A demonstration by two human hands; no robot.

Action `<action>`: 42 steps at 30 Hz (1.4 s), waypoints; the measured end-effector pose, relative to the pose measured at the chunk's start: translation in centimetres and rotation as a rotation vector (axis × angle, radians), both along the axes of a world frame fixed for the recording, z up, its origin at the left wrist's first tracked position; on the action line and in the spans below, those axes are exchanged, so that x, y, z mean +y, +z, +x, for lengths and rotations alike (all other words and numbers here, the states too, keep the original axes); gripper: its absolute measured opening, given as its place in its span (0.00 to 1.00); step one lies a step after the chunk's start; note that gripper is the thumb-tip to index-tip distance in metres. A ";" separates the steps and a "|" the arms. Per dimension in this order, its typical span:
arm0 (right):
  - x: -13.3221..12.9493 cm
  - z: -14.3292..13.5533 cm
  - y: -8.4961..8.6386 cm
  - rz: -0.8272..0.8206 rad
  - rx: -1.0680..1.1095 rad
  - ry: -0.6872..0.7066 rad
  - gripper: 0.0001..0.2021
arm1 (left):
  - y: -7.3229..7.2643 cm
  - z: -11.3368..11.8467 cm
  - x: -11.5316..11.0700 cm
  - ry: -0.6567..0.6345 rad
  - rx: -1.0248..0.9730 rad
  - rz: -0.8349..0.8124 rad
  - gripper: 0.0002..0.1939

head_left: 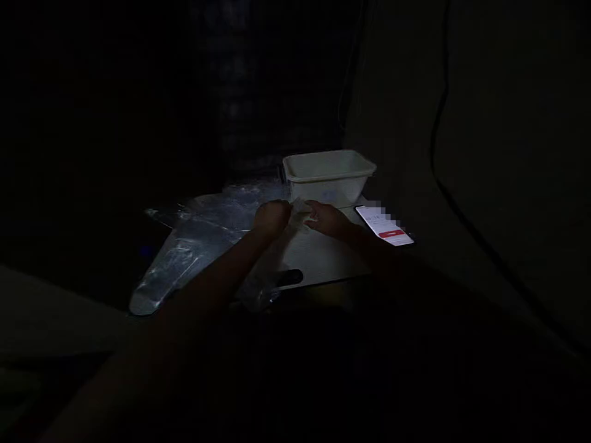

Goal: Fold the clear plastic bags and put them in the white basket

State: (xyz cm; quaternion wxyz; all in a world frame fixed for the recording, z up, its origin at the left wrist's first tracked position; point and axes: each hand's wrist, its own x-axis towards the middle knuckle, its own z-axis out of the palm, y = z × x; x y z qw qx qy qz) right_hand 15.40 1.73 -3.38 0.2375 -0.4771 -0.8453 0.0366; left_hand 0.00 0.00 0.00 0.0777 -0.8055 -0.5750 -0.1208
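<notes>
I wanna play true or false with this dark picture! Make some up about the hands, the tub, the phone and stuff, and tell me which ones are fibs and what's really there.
1. The left hand holds some clear plastic. True.
2. The right hand is resting on the phone. False: it is at the clear plastic, close to the left hand.
3. The phone's screen is lit up. True.
4. The pale tub is upside down. False: it stands upright, with its open top facing up.
5. The loose plastic is spread out on the right side of the tub. False: it lies on the left.
6. A dark cord shows on the right side of the picture. True.
</notes>
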 end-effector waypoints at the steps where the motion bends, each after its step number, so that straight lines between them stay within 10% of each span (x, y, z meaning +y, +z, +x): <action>1: 0.1 -0.1 0.0 -0.010 -0.001 -0.001 0.25 | -0.2 0.2 0.0 0.004 -0.029 -0.009 0.16; 7: 0.3 -0.5 0.3 -0.080 -0.019 -0.015 0.10 | -1.4 0.4 0.1 -0.034 -0.161 0.003 0.12; 20: 0.2 -0.2 -0.1 -0.412 0.207 0.164 0.10 | -2.0 0.7 0.8 0.051 -0.371 0.037 0.13; 35: 0.5 -1.0 0.1 -0.399 0.387 0.109 0.06 | -3.5 0.6 1.4 -0.068 -0.884 -0.207 0.09; 42: 0.4 -0.7 0.9 -0.235 0.245 0.026 0.08 | -3.1 0.8 1.1 -0.019 -0.814 -0.161 0.09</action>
